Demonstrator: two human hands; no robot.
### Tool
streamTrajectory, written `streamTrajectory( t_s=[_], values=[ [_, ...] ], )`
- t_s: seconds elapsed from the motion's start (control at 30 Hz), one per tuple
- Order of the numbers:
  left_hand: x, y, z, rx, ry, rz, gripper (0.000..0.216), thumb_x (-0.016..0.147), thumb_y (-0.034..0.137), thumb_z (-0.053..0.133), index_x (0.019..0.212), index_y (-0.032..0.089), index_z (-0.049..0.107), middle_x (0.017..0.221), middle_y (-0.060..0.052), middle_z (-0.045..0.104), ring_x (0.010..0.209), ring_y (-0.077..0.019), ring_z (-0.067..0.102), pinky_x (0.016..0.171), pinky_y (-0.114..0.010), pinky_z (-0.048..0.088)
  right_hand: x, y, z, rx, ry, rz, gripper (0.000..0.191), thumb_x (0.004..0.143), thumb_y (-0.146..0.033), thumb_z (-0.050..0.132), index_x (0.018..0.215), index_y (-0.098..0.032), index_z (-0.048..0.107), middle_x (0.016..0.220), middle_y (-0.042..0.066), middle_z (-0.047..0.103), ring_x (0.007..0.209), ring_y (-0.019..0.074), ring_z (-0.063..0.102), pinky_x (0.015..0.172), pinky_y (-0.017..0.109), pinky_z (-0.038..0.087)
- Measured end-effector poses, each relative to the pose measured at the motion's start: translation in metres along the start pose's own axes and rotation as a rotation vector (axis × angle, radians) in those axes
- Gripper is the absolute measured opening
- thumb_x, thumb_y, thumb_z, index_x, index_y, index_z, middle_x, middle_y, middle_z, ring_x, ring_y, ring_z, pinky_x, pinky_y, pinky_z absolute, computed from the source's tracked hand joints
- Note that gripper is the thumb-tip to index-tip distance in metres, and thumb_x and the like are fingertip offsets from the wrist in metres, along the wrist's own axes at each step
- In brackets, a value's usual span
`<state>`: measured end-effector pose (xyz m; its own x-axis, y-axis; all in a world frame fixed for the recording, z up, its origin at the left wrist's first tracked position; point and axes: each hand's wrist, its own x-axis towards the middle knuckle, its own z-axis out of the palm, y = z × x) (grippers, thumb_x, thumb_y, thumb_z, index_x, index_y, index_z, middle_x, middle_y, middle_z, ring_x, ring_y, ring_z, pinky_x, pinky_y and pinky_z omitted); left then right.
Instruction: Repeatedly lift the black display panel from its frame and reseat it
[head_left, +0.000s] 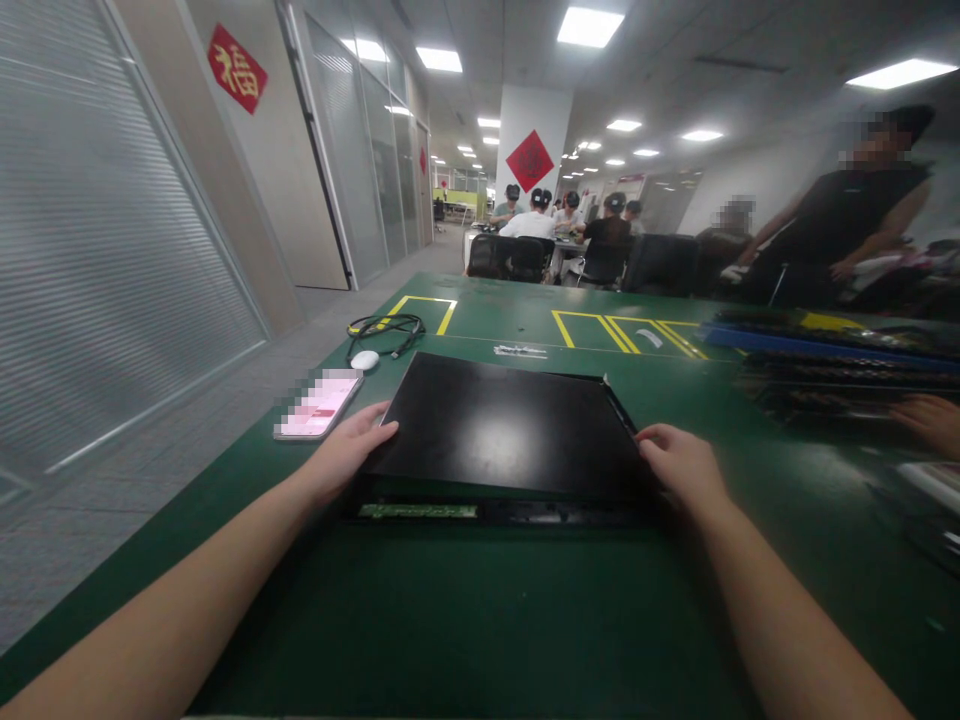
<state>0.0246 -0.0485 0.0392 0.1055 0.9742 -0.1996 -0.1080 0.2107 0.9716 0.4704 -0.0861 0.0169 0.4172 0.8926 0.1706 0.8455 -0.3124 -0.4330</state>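
Observation:
A flat black metal case [502, 425] lies on the green table [465, 620] in front of me, its lid on top and a green circuit board showing at its near edge. My left hand [346, 455] grips the case's left edge, fingers curled over the lid. My right hand [679, 462] grips the right edge in the same way.
A phone [320, 404] lies left of the case, with a white mouse [365, 360] and a black cable [386, 327] behind it. Stacked trays [840, 350] stand at the right, where another person's hand [934, 422] rests. Several people sit at a far table.

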Motion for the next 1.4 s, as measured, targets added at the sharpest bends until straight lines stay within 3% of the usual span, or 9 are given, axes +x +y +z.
streamTrajectory(
  t_s=[0.47, 0.73, 0.97, 1.17, 1.4],
  values=[
    [0.000, 0.002, 0.000, -0.008, -0.030, -0.016, 0.060, 0.082, 0.016, 0.071, 0.140, 0.017, 0.054, 0.115, -0.012, 0.076, 0.090, -0.0225, 0.076, 0.076, -0.027, 0.059, 0.001, 0.003, 0.002, 0.035, 0.003, -0.002, 0.025, 0.078, -0.033, 0.054, 0.088, -0.024, 0.075, 0.079, 0.002, 0.072, 0.072, 0.0188, 0.062, 0.063, 0.029, 0.041],
    [0.000, 0.002, 0.003, -0.034, -0.014, -0.012, 0.051, 0.084, 0.010, 0.064, 0.134, 0.016, 0.058, 0.109, -0.010, 0.078, 0.090, -0.0216, 0.076, 0.071, -0.026, 0.060, -0.001, 0.001, 0.001, 0.001, -0.006, 0.007, 0.026, 0.079, -0.033, 0.053, 0.091, -0.025, 0.075, 0.083, 0.002, 0.073, 0.075, 0.0193, 0.063, 0.063, 0.029, 0.041],
    [-0.003, 0.004, 0.006, -0.017, -0.034, -0.022, 0.050, 0.082, 0.013, 0.068, 0.130, 0.017, 0.060, 0.104, -0.011, 0.079, 0.084, -0.0229, 0.077, 0.065, -0.026, 0.061, 0.000, 0.002, 0.000, -0.057, 0.059, -0.031, 0.031, 0.081, -0.033, 0.051, 0.097, -0.023, 0.076, 0.100, 0.006, 0.072, 0.087, 0.0210, 0.064, 0.072, 0.029, 0.044],
    [-0.001, 0.000, 0.004, -0.029, -0.054, -0.003, 0.051, 0.079, 0.014, 0.071, 0.129, 0.017, 0.061, 0.100, -0.011, 0.080, 0.083, -0.0240, 0.077, 0.064, -0.027, 0.061, 0.008, 0.013, 0.009, -0.091, -0.039, -0.043, 0.035, 0.080, -0.029, 0.053, 0.103, -0.021, 0.078, 0.105, 0.009, 0.070, 0.086, 0.0209, 0.065, 0.072, 0.029, 0.048],
    [-0.003, 0.003, 0.006, -0.033, -0.025, -0.008, 0.050, 0.078, 0.012, 0.070, 0.127, 0.017, 0.062, 0.104, -0.011, 0.079, 0.082, -0.0241, 0.077, 0.063, -0.027, 0.061, 0.013, 0.017, 0.016, -0.083, -0.084, -0.081, 0.035, 0.080, -0.028, 0.056, 0.107, -0.020, 0.078, 0.112, 0.011, 0.072, 0.098, 0.0259, 0.067, 0.081, 0.033, 0.051]
  ],
)
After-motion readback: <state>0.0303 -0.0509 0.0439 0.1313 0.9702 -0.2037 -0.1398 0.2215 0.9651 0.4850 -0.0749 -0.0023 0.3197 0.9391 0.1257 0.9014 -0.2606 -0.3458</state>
